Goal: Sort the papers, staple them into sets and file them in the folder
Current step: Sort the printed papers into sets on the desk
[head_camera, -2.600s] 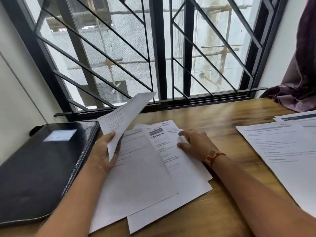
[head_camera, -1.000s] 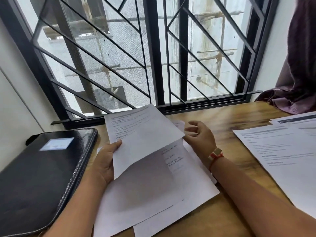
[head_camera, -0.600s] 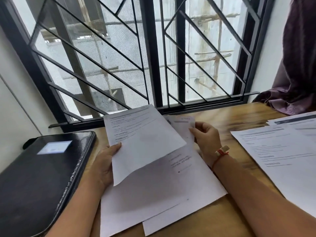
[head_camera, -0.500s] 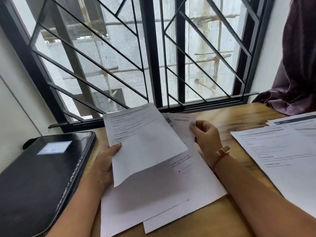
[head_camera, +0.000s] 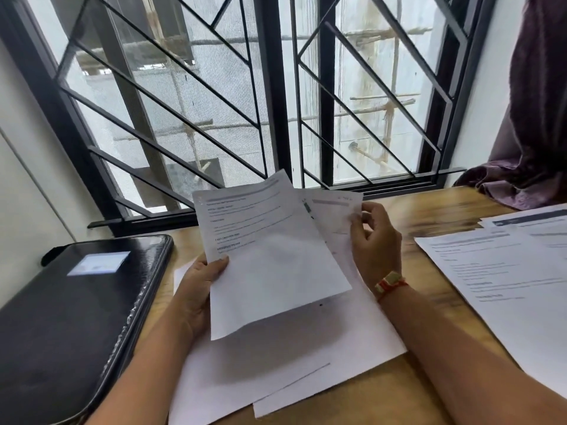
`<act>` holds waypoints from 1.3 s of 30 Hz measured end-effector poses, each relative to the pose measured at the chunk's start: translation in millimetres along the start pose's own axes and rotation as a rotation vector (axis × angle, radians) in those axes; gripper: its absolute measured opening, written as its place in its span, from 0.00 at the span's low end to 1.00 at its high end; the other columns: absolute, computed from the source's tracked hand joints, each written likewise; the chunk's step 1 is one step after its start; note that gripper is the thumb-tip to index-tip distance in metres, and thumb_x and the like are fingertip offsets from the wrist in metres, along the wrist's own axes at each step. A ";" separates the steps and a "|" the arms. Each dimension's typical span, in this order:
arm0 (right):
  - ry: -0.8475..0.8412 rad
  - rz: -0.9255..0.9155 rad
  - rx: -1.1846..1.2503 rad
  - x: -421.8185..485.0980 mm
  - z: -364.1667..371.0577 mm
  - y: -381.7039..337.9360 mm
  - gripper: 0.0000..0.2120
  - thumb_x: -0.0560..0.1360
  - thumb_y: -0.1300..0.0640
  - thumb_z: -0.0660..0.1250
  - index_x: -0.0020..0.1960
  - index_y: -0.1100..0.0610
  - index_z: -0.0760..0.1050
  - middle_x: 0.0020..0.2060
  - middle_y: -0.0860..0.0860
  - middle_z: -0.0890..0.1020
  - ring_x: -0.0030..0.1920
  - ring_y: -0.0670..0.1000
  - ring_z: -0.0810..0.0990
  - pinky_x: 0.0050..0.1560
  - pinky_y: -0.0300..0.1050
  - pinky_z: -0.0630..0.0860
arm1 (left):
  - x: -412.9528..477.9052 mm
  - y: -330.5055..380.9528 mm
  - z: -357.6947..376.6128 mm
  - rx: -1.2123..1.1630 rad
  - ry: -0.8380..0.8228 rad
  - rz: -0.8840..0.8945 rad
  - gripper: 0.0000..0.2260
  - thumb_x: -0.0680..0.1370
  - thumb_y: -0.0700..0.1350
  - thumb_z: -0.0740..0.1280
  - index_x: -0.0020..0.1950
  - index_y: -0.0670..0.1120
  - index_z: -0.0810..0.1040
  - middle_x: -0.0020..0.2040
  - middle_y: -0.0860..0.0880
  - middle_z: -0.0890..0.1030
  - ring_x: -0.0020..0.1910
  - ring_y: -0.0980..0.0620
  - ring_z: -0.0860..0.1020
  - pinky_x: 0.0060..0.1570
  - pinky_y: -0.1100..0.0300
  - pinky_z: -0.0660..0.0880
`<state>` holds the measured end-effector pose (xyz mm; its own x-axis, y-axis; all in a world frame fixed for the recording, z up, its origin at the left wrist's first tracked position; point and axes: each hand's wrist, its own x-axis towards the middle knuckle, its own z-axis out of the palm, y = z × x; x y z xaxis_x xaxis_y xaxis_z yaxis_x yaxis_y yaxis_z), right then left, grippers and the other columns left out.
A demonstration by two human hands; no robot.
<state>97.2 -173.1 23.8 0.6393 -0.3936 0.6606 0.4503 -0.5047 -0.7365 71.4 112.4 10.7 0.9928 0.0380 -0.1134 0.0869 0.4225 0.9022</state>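
My left hand (head_camera: 199, 289) grips a printed sheet (head_camera: 270, 259) by its left edge and holds it raised and tilted above the table. My right hand (head_camera: 372, 240) pinches the upper right edge of a second sheet (head_camera: 334, 213), lifted just behind the first. Under both lie more white sheets (head_camera: 291, 363), fanned out on the wooden table (head_camera: 383, 400). A shut black zip folder (head_camera: 70, 317) lies flat at the left. No stapler is in view.
Other printed pages (head_camera: 503, 277) lie spread on the table at the right. A barred window (head_camera: 276, 96) runs along the table's far edge. Dark purple cloth (head_camera: 527, 154) hangs at the far right corner. A white wall stands to the left.
My left hand lowered its sheet from steeply raised to face me. My right hand left the flat pile, pinched another sheet's top edge and lifted it.
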 end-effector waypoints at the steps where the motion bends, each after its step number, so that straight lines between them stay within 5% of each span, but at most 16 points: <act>1: 0.033 -0.021 -0.003 0.6 -0.7 -1.6 0.08 0.80 0.58 0.65 0.58 0.60 0.75 0.48 0.53 0.83 0.37 0.46 0.80 0.32 0.27 0.74 | -0.4 0.2 0.4 -0.001 -0.008 0.001 0.13 0.80 0.36 0.63 0.63 0.43 0.78 0.58 0.38 0.83 0.49 0.39 0.84 0.51 0.42 0.81; 6: 0.165 -0.096 0.026 6.9 -8.5 -2.0 0.13 0.81 0.60 0.63 0.64 0.56 0.65 0.48 0.49 0.79 0.34 0.44 0.79 0.29 0.29 0.73 | -2.0 1.0 0.7 -0.020 -0.042 0.015 0.13 0.78 0.35 0.64 0.58 0.45 0.82 0.57 0.38 0.83 0.46 0.40 0.85 0.50 0.41 0.81; 10: 0.105 -0.239 -0.150 12.1 -9.8 11.9 0.10 0.79 0.65 0.63 0.60 0.60 0.73 0.45 0.52 0.81 0.35 0.51 0.78 0.34 0.27 0.67 | -2.6 0.7 0.4 -0.030 -0.054 0.007 0.12 0.77 0.36 0.65 0.50 0.47 0.86 0.56 0.38 0.84 0.46 0.40 0.84 0.50 0.40 0.80; 13: -0.056 -0.080 -0.116 8.8 -6.6 13.7 0.19 0.78 0.64 0.65 0.68 0.55 0.68 0.52 0.56 0.83 0.44 0.57 0.84 0.40 0.46 0.80 | -3.3 0.6 1.4 -0.032 -0.055 0.006 0.13 0.79 0.35 0.63 0.50 0.47 0.86 0.55 0.39 0.84 0.45 0.40 0.85 0.48 0.42 0.82; 16: -0.272 0.156 -0.164 8.8 -7.2 12.6 0.33 0.77 0.60 0.69 0.76 0.56 0.56 0.58 0.57 0.82 0.52 0.58 0.83 0.48 0.45 0.78 | -4.3 0.9 3.6 -0.039 -0.031 0.010 0.11 0.80 0.35 0.63 0.54 0.46 0.83 0.54 0.40 0.85 0.44 0.42 0.85 0.44 0.45 0.83; 21: -0.615 0.351 -0.461 12.5 -17.1 22.7 0.24 0.70 0.50 0.75 0.63 0.54 0.74 0.56 0.51 0.83 0.54 0.54 0.81 0.52 0.45 0.77 | -4.9 1.7 4.3 -0.037 -0.015 0.014 0.11 0.80 0.35 0.63 0.57 0.45 0.80 0.53 0.40 0.85 0.44 0.42 0.85 0.44 0.45 0.83; 25: -0.728 0.502 -0.333 15.7 -24.9 26.1 0.13 0.68 0.60 0.75 0.51 0.53 0.82 0.49 0.50 0.85 0.49 0.52 0.83 0.55 0.51 0.80 | -4.3 1.8 3.9 -0.043 -0.010 0.014 0.12 0.79 0.35 0.64 0.60 0.45 0.79 0.54 0.40 0.85 0.45 0.42 0.85 0.44 0.45 0.83; 28: -0.560 0.461 -0.317 18.8 -28.8 26.1 0.11 0.67 0.58 0.72 0.50 0.52 0.83 0.45 0.49 0.86 0.45 0.53 0.84 0.50 0.53 0.82 | -3.8 1.4 3.3 -0.039 -0.008 0.010 0.12 0.79 0.35 0.64 0.60 0.45 0.79 0.54 0.40 0.85 0.45 0.41 0.85 0.44 0.45 0.83; 35: 0.177 -0.007 -0.232 21.1 -31.7 7.7 0.10 0.78 0.56 0.69 0.54 0.63 0.80 0.43 0.59 0.85 0.39 0.60 0.83 0.36 0.38 0.74 | -5.3 1.7 3.4 -0.052 -0.003 0.002 0.12 0.80 0.36 0.64 0.63 0.45 0.77 0.54 0.40 0.85 0.44 0.42 0.85 0.40 0.46 0.83; 39: 0.261 -0.202 -0.180 20.6 -32.6 0.7 0.08 0.78 0.64 0.68 0.57 0.61 0.80 0.47 0.54 0.85 0.41 0.48 0.80 0.38 0.30 0.70 | -6.5 2.0 3.4 -0.065 -0.006 0.004 0.15 0.79 0.37 0.65 0.66 0.44 0.75 0.54 0.40 0.85 0.44 0.42 0.85 0.41 0.45 0.83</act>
<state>90.4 -206.6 41.6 0.3578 -0.4428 0.8221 0.4201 -0.7100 -0.5652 65.4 109.9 14.7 0.9936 0.0343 -0.1073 0.0778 0.4799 0.8739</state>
